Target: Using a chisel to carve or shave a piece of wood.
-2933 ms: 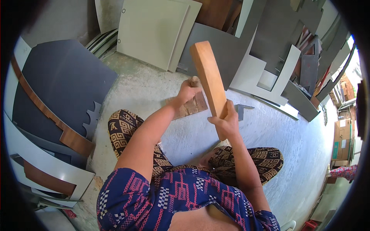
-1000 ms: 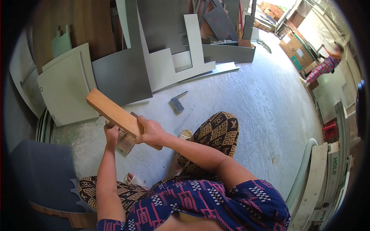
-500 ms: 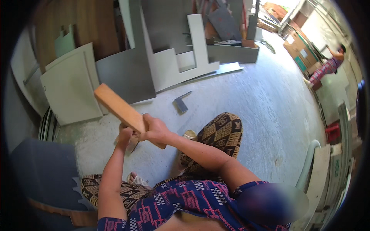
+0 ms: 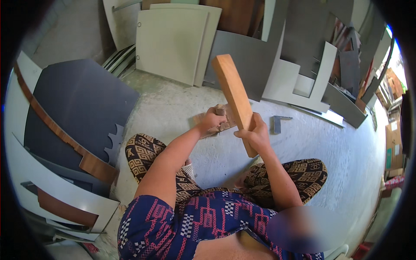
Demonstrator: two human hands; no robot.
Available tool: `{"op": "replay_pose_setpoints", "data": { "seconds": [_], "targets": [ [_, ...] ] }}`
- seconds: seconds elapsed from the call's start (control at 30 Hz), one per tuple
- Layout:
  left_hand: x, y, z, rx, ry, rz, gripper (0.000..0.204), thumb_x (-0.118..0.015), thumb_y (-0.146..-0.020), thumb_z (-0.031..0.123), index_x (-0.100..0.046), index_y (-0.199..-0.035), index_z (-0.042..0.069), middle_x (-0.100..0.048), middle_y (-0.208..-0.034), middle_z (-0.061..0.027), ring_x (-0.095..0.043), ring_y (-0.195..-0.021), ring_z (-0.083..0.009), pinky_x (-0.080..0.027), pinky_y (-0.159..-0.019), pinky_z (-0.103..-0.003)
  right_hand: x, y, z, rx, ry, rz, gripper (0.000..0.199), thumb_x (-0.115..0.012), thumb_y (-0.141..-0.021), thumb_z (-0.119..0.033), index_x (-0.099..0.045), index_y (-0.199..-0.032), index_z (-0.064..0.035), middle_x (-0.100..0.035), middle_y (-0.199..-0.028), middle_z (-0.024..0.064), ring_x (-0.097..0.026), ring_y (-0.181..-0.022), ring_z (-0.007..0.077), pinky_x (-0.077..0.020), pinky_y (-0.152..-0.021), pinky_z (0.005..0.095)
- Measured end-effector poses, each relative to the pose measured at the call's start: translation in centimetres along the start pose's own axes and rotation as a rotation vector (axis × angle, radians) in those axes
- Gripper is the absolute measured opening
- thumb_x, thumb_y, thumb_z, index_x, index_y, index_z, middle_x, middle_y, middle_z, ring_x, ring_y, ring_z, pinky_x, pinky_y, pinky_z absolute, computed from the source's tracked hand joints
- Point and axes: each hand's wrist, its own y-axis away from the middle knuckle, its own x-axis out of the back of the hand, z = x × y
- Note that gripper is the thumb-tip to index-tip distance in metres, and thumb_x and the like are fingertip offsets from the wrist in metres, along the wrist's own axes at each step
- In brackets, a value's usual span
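1. The right hand [image 4: 256, 133] is clamped around the lower part of a wooden plank [image 4: 234, 97], which stands tilted, its upper end toward the grey panels [image 4: 255, 65] at the far wall.
2. The left hand [image 4: 211, 122] is closed on a small sanding block [image 4: 220, 119], pressed against the plank's left face.
3. Both hands sit just beside each other above the concrete floor [image 4: 173, 108], in front of the person's crossed legs.
4. A metal square [image 4: 278, 122] lies on the floor, right of the plank.

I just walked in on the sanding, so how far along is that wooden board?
Done: the upper face of the wooden board looks smooth and even. In hand: the right hand holds it tilted upright, and the left hand presses a sanding pad against its lower side edge. Left: the hidden sides cannot be judged.
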Motion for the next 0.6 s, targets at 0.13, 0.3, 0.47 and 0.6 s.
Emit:
{"op": "replay_pose_setpoints", "data": {
  "seconds": [0.13, 0.3, 0.47, 0.6],
  "targets": [
    [0.9, -0.7, -0.7, -0.088, -0.014, 0.023, 0.013, -0.07, -0.075, 0.005, -0.065, -0.088, 0.004, -0.063, -0.077, 0.0001, -0.057, -0.064, -0.0073, -0.047, -0.053, -0.024, -0.2, 0.3, -0.2, 0.041, -0.046, 0.019, 0.059, -0.083, -0.057, -0.017, -0.055, -0.105, 0.0024, -0.06, -0.089, 0.0093, -0.058, -0.08, 0.0198, -0.0486, -0.072, 0.033],
    [1.1, -0.5, 0.7, -0.049, 0.037, 0.081, 0.016, -0.072, -0.068, 0.008, -0.063, -0.081, 0.003, -0.062, -0.073, -0.0014, -0.057, -0.066, -0.0118, -0.045, -0.055, -0.03, -0.4, 0.3, -0.4, 0.007, -0.054, -0.022, 0.056, -0.082, -0.058, -0.016, -0.056, -0.104, 0.0015, -0.06, -0.087, 0.0076, -0.058, -0.08, 0.0189, -0.0481, -0.073, 0.0328],
    [2.8, -0.6, 7.2, 0.038, -0.013, 0.114, 0.014, -0.073, -0.069, 0.007, -0.061, -0.077, 0.007, -0.059, -0.07, 0.0009, -0.055, -0.065, -0.0103, -0.044, -0.058, -0.029, -0.4, 0.7, -1.5, 0.042, -0.06, 0.052, 0.059, -0.082, -0.056, -0.023, -0.055, -0.103, 0.0014, -0.062, -0.087, 0.0113, -0.06, -0.079, 0.0215, -0.0493, -0.072, 0.0344],
    [5.2, -1.4, 5.5, -0.184, 0.107, 0.33, 0.016, -0.072, -0.07, 0.002, -0.059, -0.076, 0.007, -0.057, -0.073, 0.0026, -0.053, -0.067, -0.0095, -0.044, -0.061, -0.028, -0.4, 0.6, -1.3, 0.036, -0.061, 0.048, 0.061, -0.082, -0.056, -0.023, -0.056, -0.105, 0.0015, -0.063, -0.088, 0.012, -0.06, -0.081, 0.0219, -0.0494, -0.073, 0.0347]
  ]
}}
